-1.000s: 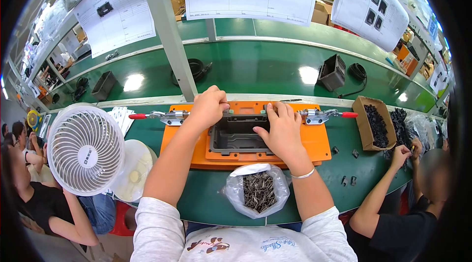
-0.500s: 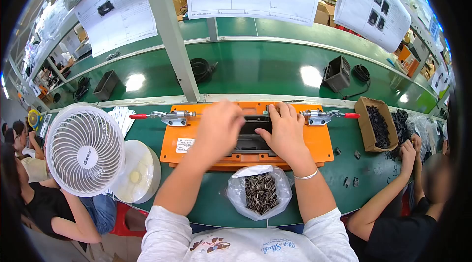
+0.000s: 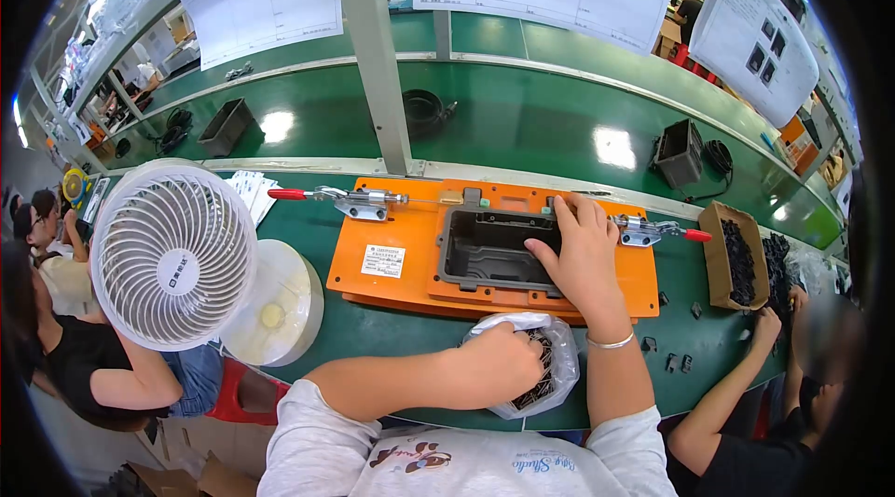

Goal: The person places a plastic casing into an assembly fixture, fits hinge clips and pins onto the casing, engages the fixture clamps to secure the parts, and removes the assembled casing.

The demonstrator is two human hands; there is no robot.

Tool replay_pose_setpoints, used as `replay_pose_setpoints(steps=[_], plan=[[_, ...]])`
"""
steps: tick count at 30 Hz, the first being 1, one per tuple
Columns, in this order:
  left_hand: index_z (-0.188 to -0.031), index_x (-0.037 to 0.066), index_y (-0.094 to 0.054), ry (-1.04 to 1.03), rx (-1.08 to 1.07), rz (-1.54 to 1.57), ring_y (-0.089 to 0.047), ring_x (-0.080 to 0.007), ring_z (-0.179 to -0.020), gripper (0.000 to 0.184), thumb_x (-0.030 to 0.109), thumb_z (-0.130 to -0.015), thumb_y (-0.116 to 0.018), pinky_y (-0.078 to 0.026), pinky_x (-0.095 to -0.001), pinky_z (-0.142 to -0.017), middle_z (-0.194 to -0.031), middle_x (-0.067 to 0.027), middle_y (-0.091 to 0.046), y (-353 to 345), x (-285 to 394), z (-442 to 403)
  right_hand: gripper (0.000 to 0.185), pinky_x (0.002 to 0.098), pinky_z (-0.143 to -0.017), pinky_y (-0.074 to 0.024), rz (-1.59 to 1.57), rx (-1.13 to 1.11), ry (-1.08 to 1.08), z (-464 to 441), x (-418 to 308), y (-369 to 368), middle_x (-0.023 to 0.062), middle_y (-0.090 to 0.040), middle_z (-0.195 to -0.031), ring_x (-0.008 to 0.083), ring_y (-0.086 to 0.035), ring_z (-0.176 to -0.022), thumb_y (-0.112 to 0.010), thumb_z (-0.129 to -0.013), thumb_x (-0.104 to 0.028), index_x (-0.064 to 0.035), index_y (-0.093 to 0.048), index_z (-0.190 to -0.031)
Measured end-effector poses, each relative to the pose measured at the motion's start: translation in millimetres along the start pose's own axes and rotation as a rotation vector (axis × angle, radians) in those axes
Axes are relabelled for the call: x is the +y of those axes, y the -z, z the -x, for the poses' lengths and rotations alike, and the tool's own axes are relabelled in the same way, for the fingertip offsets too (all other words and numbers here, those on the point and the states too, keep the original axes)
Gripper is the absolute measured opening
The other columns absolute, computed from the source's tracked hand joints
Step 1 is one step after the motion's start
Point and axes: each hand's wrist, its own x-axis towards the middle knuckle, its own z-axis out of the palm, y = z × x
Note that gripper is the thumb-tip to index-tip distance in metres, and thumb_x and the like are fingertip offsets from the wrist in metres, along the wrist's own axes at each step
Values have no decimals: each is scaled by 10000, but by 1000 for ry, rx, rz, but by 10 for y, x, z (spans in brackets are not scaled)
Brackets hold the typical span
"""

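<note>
Under the left hand, hold hidden, pins seemingly being picked need pinching; the open right hand touches a black case.

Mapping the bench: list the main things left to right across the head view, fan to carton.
Fan → left red handle → white label → black case → right hand → right red handle → carton.

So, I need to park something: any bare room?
Most room: rear green surface, between coiled cable and rightmost dark box. Smaller: near table, between fan base, orange fixture and left forearm. Crowded: right of the fixture, by black clips and cardboard box.
</note>
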Motion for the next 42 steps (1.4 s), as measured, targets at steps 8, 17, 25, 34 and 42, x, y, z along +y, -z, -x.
replay_pose_setpoints(steps=[8, 17, 25, 34, 42], plan=[[-825, 37, -635, 118, 499, 469, -623, -263, -778, 99, 54, -740, -681, -497, -359, -662, -811, -92, -601, 164, -271, 34, 315, 386, -819, -469, -546, 63, 186, -6, 77, 293, 151, -610, -1045, 305, -589, -944, -731, -759, -99, 1, -634, -1041], [-827, 35, -673, 233, 479, 743, -626, -266, -697, 103, 63, -745, -729, -500, -340, -619, -741, -93, -629, 395, -412, 181, 134, 290, -662, -482, -833, -224, 192, 162, -3, 818, 92, -662, -793, 190, -626, -728, -711, -764, -30, 10, -681, -888], [-858, 31, -688, 279, 737, 770, -607, -226, -633, 149, 22, -722, -748, -484, -298, -554, -723, -93, -625, 343, -358, 147, 182, 273, -596, -480, -867, -369, 277, 248, -122, 862, 81, -651, -745, 199, -625, -656, -775, -697, -51, 4, -683, -844], [-857, 17, -668, 232, 901, 501, -613, -245, -643, 146, -14, -728, -729, -498, -311, -561, -725, -95, -614, 263, -356, 104, 125, 268, -568, -485, -786, -230, 199, 222, -182, 718, 82, -637, -695, 173, -618, -620, -768, -718, -38, 2, -664, -774], [-882, 11, -661, 241, 923, 354, -616, -270, -676, 181, -27, -716, -723, -510, -335, -597, -753, -105, -619, 257, -385, 78, 92, 269, -582, -482, -853, -213, 143, 190, -170, 621, 73, -622, -698, 152, -603, -639, -733, -745, -11, 8, -648, -772]])
